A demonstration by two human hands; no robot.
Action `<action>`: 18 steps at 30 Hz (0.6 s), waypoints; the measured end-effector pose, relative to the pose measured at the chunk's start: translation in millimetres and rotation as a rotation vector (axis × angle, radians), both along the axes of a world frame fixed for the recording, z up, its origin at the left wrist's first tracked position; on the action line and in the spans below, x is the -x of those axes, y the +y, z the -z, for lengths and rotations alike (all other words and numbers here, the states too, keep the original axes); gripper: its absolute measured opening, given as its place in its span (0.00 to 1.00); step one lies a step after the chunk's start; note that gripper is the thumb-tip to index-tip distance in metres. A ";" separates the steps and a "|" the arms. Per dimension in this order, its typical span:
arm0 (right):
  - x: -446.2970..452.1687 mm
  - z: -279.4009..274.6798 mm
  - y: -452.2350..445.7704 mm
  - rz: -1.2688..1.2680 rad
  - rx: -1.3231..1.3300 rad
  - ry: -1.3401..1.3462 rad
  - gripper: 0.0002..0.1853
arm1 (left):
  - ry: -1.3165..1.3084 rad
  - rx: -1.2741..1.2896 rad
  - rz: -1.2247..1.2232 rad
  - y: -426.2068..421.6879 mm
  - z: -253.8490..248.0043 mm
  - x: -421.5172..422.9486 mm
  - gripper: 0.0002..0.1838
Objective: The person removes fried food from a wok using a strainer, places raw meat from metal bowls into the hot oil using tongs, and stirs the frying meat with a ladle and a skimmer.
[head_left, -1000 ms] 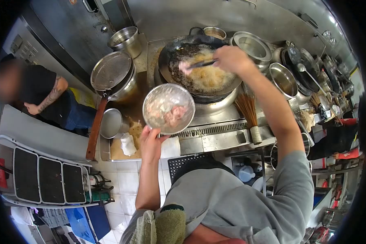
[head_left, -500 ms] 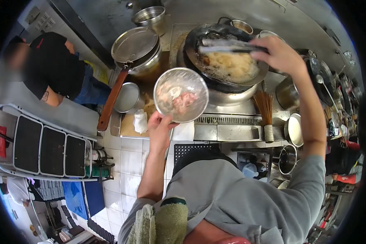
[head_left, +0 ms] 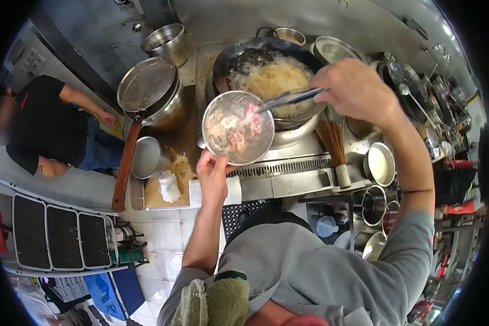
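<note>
Left hand (head_left: pixel 213 173) grips a metal bowl (head_left: pixel 223 107), right hand (head_left: pixel 354 89) is closed around tongs (head_left: pixel 294 98), raw meat (head_left: pixel 252 119) is at their tips, beyond left hand.

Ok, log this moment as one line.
left hand: holds metal bowl | right hand: holds tongs, tips at pinkish piece | wok: frothy liquid

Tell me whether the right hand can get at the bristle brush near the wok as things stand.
Not straight away, it seems: the right hand is taken up with the tongs, tips at meat in or just above the bowl. Otherwise the brush looks within reach, with nothing over it.
</note>
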State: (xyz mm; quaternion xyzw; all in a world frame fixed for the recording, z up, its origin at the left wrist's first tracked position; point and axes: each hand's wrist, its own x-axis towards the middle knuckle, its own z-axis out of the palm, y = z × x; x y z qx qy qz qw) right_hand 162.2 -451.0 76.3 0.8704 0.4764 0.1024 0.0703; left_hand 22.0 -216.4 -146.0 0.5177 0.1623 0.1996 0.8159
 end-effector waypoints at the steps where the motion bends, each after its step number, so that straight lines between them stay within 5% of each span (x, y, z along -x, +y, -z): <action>1: -9.3 -6.4 -2.7 0.016 -0.076 0.016 0.09 | 0.029 0.042 -0.010 -2.6 -0.5 -1.5 0.05; 5: -72.3 -1.8 8.8 0.095 -0.092 -0.043 0.11 | 0.062 0.065 -0.064 -3.2 2.9 -3.7 0.04; 10: -160.2 89.9 84.7 0.435 0.120 0.156 0.15 | 0.115 0.039 -0.143 -3.3 12.3 10.0 0.04; 14: -204.9 145.0 103.3 0.557 -0.034 0.235 0.17 | 0.106 0.092 -0.163 -2.4 11.6 27.6 0.04; 18: -209.8 101.3 71.2 0.596 -0.192 0.245 0.18 | 0.124 0.065 -0.218 2.4 -0.5 39.2 0.03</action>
